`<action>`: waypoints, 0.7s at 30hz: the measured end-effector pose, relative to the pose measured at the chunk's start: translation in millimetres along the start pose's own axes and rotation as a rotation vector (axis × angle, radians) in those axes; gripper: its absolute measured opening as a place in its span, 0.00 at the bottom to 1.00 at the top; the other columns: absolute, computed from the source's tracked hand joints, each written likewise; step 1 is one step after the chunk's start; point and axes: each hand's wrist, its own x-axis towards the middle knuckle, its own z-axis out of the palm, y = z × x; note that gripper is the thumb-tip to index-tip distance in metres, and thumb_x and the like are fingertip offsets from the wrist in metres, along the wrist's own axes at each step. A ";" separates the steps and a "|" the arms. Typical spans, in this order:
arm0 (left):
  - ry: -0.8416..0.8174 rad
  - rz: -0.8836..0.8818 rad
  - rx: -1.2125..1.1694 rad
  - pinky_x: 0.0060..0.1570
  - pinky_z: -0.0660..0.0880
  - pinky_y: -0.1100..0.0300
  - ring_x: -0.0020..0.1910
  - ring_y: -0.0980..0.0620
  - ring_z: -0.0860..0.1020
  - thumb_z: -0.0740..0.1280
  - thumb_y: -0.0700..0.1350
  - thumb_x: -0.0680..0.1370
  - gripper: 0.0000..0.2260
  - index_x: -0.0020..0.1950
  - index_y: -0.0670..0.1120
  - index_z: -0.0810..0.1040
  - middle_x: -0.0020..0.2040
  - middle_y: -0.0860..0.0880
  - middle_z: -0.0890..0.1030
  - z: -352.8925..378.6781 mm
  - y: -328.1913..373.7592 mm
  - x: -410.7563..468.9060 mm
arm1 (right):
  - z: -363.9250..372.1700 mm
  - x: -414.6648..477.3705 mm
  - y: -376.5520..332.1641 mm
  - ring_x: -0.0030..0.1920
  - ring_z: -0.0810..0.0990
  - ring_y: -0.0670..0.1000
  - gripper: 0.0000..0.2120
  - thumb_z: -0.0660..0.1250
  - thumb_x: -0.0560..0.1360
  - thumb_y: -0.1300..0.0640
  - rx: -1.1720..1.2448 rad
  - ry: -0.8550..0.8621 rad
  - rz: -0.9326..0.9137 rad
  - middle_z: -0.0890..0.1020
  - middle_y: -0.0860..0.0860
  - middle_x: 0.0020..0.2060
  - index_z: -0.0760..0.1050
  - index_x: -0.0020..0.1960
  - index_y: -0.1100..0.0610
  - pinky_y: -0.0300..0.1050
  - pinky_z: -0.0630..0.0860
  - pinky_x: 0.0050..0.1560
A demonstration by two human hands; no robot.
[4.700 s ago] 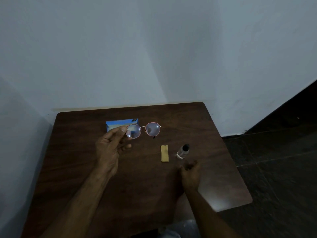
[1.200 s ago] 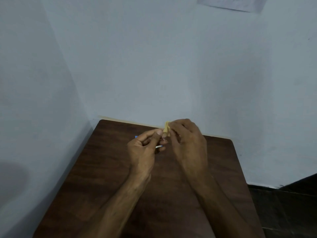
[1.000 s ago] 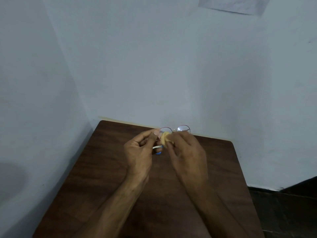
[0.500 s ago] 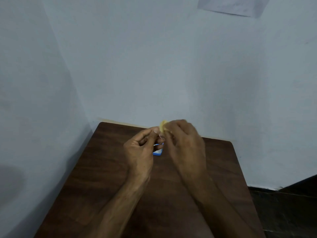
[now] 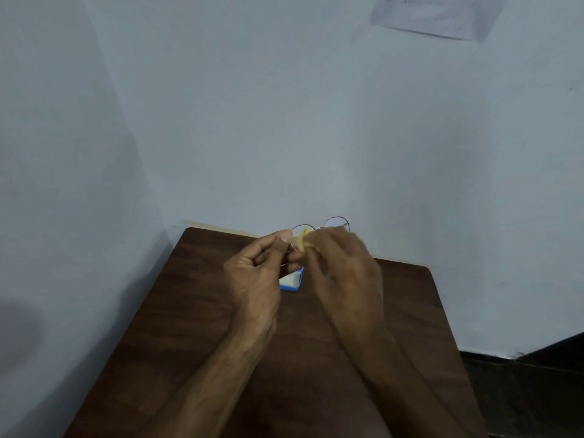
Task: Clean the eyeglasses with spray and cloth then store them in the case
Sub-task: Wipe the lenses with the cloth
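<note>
The round, thin red-rimmed eyeglasses are held up above the far end of the dark wooden table. My left hand pinches the frame at the left lens between thumb and fingers. My right hand pinches the small yellow cloth against that left lens. The blue case lies on the table below and between my hands, mostly hidden. The spray bottle is hidden from view.
Pale walls meet in a corner right behind the table's far edge. A sheet of paper hangs on the wall at top right. Dark floor shows past the table's right edge.
Since half a second ago the glasses have tilted up, so both rims show above my fingers. The cloth has shifted down onto the left lens. Both hands stay close together.
</note>
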 end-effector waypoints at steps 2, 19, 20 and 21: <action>-0.011 0.019 0.043 0.41 0.85 0.56 0.41 0.46 0.87 0.73 0.40 0.79 0.07 0.55 0.40 0.88 0.43 0.43 0.89 -0.2 -1.2 -1.2 | 0.9 14.1 7.1 0.44 0.81 0.55 0.06 0.74 0.74 0.65 -0.033 0.057 0.071 0.84 0.51 0.48 0.83 0.49 0.57 0.49 0.79 0.40; -0.011 0.063 0.093 0.39 0.84 0.60 0.40 0.52 0.87 0.71 0.36 0.80 0.06 0.55 0.38 0.87 0.43 0.48 0.89 -2.1 4.3 1.9 | 3.6 0.6 -3.7 0.48 0.81 0.51 0.06 0.75 0.75 0.64 0.130 -0.018 0.020 0.83 0.50 0.49 0.83 0.50 0.57 0.41 0.77 0.48; -0.013 0.064 0.103 0.39 0.84 0.58 0.40 0.52 0.88 0.72 0.37 0.80 0.07 0.55 0.39 0.87 0.43 0.48 0.89 -1.8 4.0 0.5 | 3.7 5.2 1.8 0.47 0.81 0.52 0.06 0.74 0.75 0.65 0.100 0.011 0.051 0.83 0.50 0.49 0.83 0.50 0.57 0.42 0.76 0.47; -0.021 0.063 0.113 0.40 0.85 0.56 0.40 0.50 0.88 0.73 0.39 0.79 0.07 0.56 0.40 0.87 0.43 0.47 0.89 -0.4 3.4 -0.4 | 3.1 11.6 5.7 0.47 0.81 0.53 0.07 0.74 0.75 0.66 0.068 0.044 0.078 0.83 0.50 0.49 0.82 0.50 0.57 0.44 0.76 0.46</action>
